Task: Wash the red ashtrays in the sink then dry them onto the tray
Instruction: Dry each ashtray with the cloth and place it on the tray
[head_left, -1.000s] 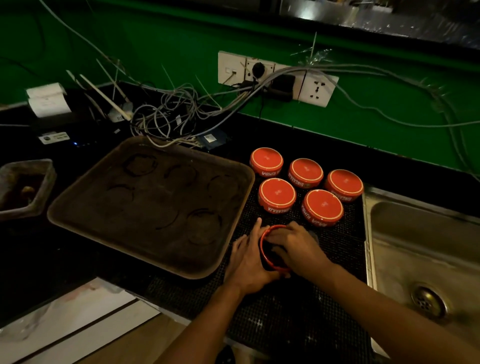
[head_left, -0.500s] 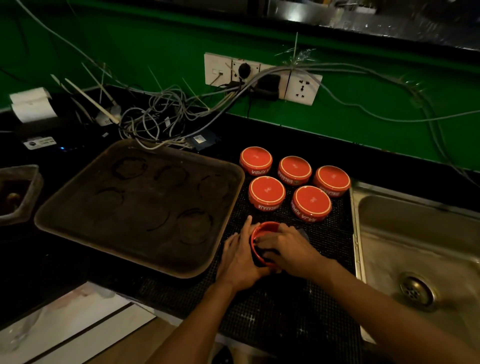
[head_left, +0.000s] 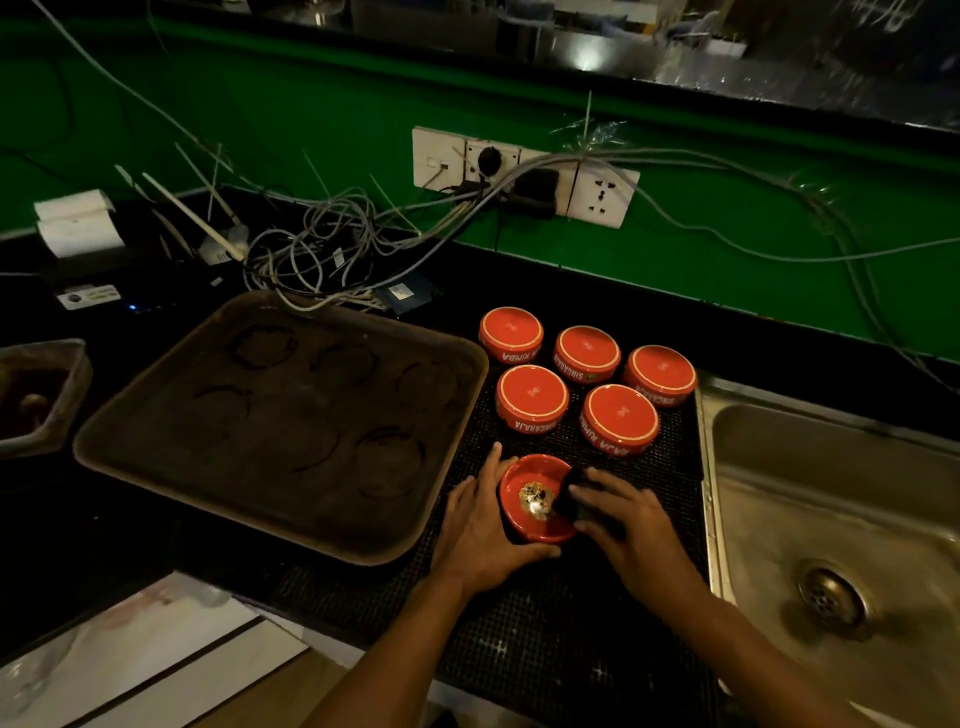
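Left hand (head_left: 480, 525) cups the near-left wall of the upright ashtray (head_left: 535, 501) on the black mat (head_left: 545, 649), tabletop; fingers curled round it. Right hand (head_left: 618, 525) pinches a dark pad (head_left: 584, 496) at the ashtray's right rim. Pale debris in the bowl. Beyond: five inverted ashtrays (head_left: 532, 397), apparently washed. Tray (head_left: 280, 415) left bears none; sink (head_left: 831, 519) right. Judgement: drying stage, none trayed yet.

Upright red ashtray (head_left: 535, 501) beside five inverted ashtrays (head_left: 586, 382)
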